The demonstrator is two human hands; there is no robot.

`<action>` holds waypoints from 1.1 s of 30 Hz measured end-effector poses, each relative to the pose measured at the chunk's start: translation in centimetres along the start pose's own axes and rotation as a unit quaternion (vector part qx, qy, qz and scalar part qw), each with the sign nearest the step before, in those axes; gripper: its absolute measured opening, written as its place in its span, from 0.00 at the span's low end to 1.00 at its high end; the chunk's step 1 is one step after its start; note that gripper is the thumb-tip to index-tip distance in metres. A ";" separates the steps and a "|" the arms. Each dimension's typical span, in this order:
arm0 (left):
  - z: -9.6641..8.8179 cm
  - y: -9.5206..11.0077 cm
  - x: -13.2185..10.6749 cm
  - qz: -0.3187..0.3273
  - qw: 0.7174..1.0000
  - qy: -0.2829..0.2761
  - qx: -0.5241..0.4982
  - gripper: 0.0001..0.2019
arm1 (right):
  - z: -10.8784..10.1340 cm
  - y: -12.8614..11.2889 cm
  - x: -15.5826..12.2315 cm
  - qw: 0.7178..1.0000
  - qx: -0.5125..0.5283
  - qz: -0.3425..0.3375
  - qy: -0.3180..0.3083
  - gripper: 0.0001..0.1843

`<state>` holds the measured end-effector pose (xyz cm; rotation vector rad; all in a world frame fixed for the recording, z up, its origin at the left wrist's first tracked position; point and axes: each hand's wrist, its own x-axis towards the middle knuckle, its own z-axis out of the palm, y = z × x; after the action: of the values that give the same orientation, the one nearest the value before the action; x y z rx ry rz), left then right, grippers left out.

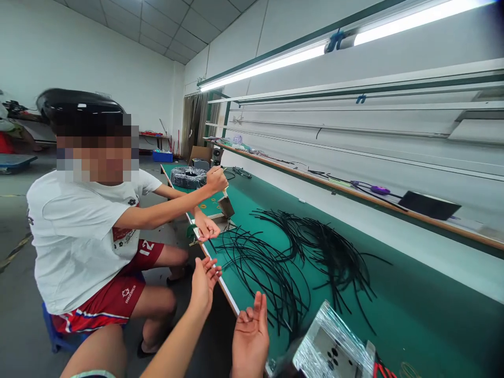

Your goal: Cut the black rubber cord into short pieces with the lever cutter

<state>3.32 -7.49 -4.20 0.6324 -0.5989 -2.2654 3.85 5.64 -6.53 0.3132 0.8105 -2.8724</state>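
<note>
Left hand (202,286) palm up, fingers loosely curled and unclosed, right hand (251,336) with two fingers extended, both near loose black cables (338,252) lying on the green desk (417,299).

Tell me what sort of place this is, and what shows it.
Probably a small workshop or assembly room: a long green workbench bears many thin black strands, perhaps cable or tubing, and a bright tube light runs above it.
</note>
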 end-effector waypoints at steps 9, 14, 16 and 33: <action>-0.1 0.9 -0.2 -0.010 0.988 -0.097 0.119 0.20 | -1.6 1.2 0.3 0.994 -0.106 -0.037 -0.011 0.22; -0.6 -1.8 -3.4 -0.030 0.974 -0.110 0.195 0.20 | -2.3 3.6 -0.5 0.976 -0.188 -0.078 -0.070 0.33; -0.5 -2.8 -4.6 -0.076 0.971 -0.114 0.196 0.21 | -2.3 4.0 -0.8 0.977 -0.176 -0.086 -0.086 0.33; 0.9 -5.1 -7.0 -0.144 0.967 -0.167 0.130 0.21 | -0.7 0.8 -2.5 0.994 -0.087 -0.065 0.026 0.26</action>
<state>4.72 1.08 -4.54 0.4859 -1.0393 -2.6155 6.49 5.51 -6.94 0.3268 1.1225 -2.8939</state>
